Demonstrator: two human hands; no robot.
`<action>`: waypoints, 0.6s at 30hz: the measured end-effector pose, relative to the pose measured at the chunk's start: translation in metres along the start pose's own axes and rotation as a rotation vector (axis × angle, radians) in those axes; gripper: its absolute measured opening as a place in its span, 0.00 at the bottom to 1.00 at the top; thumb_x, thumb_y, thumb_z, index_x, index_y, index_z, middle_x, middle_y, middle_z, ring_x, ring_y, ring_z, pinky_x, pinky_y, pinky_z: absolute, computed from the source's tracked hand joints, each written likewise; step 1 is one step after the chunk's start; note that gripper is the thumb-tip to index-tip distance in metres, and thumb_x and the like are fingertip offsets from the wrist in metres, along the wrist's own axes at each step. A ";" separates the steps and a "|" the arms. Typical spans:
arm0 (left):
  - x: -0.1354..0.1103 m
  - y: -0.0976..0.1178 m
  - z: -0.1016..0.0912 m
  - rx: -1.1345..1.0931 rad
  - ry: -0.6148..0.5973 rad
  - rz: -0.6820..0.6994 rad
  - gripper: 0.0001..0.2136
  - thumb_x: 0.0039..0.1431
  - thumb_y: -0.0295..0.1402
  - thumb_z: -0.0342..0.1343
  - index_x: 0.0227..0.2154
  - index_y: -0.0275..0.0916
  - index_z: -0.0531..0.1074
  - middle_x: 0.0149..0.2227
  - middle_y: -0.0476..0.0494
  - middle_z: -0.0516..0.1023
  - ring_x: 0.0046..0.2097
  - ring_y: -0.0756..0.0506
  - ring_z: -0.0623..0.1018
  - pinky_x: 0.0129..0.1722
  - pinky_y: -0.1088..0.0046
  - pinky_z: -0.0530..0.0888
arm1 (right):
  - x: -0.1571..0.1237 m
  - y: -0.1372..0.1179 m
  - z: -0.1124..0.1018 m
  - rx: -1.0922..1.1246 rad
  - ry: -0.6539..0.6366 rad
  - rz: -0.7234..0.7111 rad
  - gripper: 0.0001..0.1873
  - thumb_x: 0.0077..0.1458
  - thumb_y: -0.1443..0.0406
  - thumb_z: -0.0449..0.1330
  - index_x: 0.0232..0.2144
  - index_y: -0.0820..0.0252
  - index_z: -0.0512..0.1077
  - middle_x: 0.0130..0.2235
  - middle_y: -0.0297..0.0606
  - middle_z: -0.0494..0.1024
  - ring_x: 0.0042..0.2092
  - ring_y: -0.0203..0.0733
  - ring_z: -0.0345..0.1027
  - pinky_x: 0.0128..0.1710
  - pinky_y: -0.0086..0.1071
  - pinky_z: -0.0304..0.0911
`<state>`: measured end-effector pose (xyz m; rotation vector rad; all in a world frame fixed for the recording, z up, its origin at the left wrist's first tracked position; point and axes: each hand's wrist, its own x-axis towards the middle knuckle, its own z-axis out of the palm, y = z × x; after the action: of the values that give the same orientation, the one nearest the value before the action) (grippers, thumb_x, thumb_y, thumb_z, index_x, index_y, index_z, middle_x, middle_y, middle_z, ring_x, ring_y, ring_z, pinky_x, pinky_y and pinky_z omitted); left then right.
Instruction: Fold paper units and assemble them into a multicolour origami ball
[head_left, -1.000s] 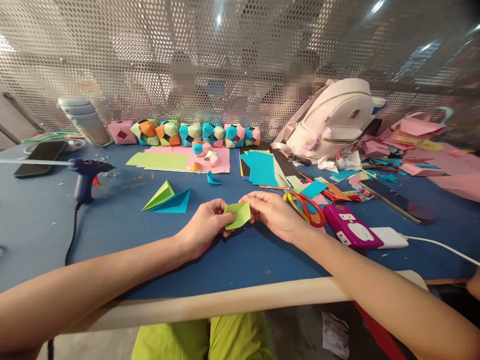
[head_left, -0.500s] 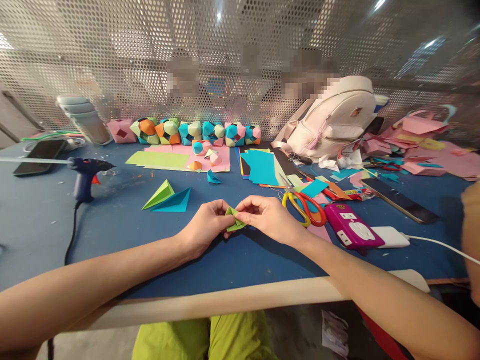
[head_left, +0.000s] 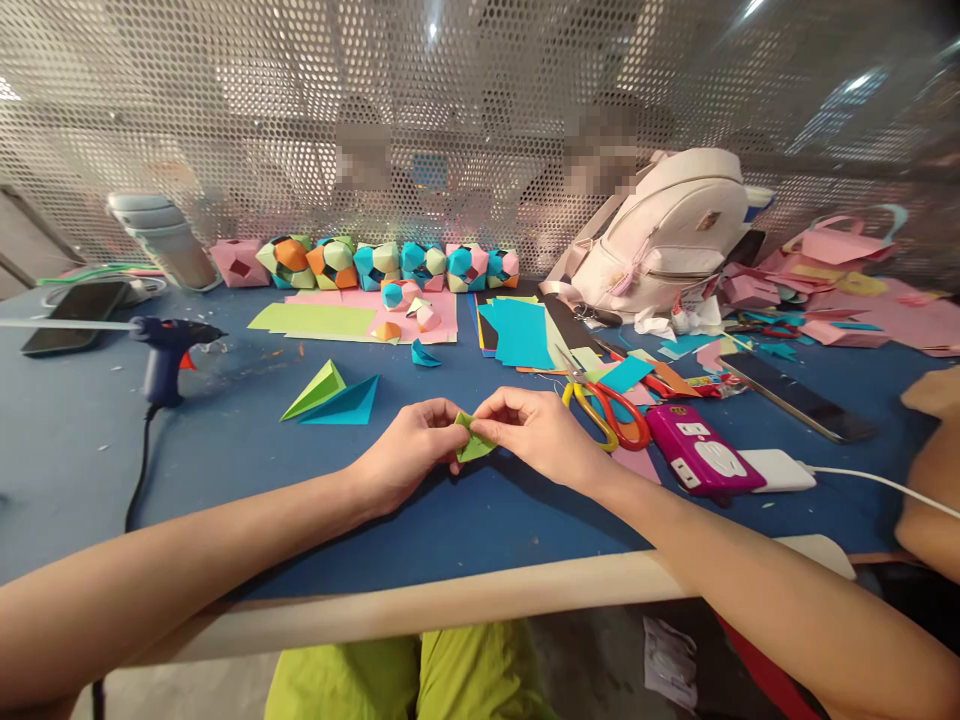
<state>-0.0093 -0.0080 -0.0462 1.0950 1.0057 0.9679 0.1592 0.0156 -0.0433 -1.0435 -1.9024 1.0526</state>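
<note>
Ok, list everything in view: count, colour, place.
Small folded paper: one, green, between fingers
Folded paper triangles: two, green and blue, left
Faceted paper balls: seven, multicoloured, back row
Flat paper sheets: several, mixed, middle back
Paper pieces: many, mostly pink, back right
Corded glue gun: one, navy, left
Lidded bottle: one, grey, back left
Rectangular phones: two, black, far left and right
Metal scissors: count unclear, yellow and red handles, right
Boxy socket adapter: one, magenta, right
Zipped backpack: one, cream, back right
Perforated screen: one, silver, behind
Flat table: one, blue, beneath
Left hand, right hand: one each, bare, centre
</note>
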 end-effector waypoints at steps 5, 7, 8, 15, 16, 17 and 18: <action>-0.001 0.004 0.001 0.000 -0.004 0.000 0.02 0.45 0.27 0.55 0.25 0.36 0.68 0.21 0.51 0.69 0.23 0.52 0.69 0.23 0.75 0.68 | 0.001 0.000 0.000 -0.010 0.027 -0.019 0.08 0.50 0.61 0.62 0.27 0.62 0.73 0.26 0.34 0.76 0.27 0.33 0.66 0.27 0.27 0.61; -0.001 0.004 0.001 0.005 -0.001 0.012 0.03 0.45 0.27 0.55 0.25 0.36 0.68 0.22 0.51 0.69 0.23 0.52 0.69 0.23 0.74 0.69 | 0.001 0.001 0.000 -0.016 0.042 -0.023 0.08 0.50 0.62 0.62 0.26 0.62 0.73 0.25 0.34 0.76 0.27 0.33 0.66 0.27 0.27 0.61; -0.001 0.004 0.001 0.012 0.000 0.021 0.03 0.45 0.27 0.56 0.25 0.36 0.68 0.22 0.51 0.69 0.23 0.52 0.70 0.23 0.74 0.69 | 0.001 0.001 0.001 -0.019 0.051 -0.025 0.08 0.50 0.62 0.62 0.26 0.62 0.73 0.25 0.33 0.76 0.27 0.33 0.65 0.26 0.27 0.61; 0.000 0.002 0.000 0.072 -0.001 0.067 0.02 0.48 0.27 0.56 0.26 0.35 0.68 0.23 0.51 0.70 0.23 0.52 0.71 0.25 0.73 0.71 | 0.001 0.000 0.003 -0.059 0.099 -0.065 0.07 0.51 0.64 0.61 0.24 0.62 0.72 0.25 0.33 0.75 0.26 0.32 0.65 0.25 0.26 0.60; -0.001 0.002 0.000 0.075 -0.001 0.070 0.02 0.48 0.27 0.56 0.26 0.35 0.68 0.24 0.51 0.70 0.23 0.52 0.71 0.25 0.73 0.72 | 0.000 0.000 0.003 -0.078 0.108 -0.087 0.06 0.51 0.65 0.61 0.24 0.61 0.72 0.25 0.33 0.74 0.26 0.32 0.65 0.26 0.26 0.61; -0.001 0.002 0.000 0.076 0.000 0.070 0.02 0.48 0.27 0.56 0.26 0.35 0.68 0.24 0.51 0.71 0.23 0.52 0.71 0.25 0.73 0.72 | 0.000 0.000 0.003 -0.100 0.118 -0.117 0.06 0.51 0.66 0.61 0.24 0.61 0.72 0.25 0.33 0.74 0.27 0.32 0.65 0.26 0.26 0.61; -0.001 0.002 0.000 0.073 0.002 0.070 0.03 0.49 0.28 0.57 0.26 0.35 0.68 0.24 0.51 0.71 0.23 0.52 0.72 0.25 0.72 0.72 | 0.000 0.000 0.003 -0.124 0.128 -0.152 0.06 0.52 0.67 0.61 0.24 0.61 0.72 0.25 0.33 0.74 0.27 0.32 0.65 0.27 0.26 0.61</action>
<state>-0.0100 -0.0088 -0.0441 1.1968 1.0168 0.9952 0.1569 0.0145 -0.0447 -0.9924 -1.9283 0.7727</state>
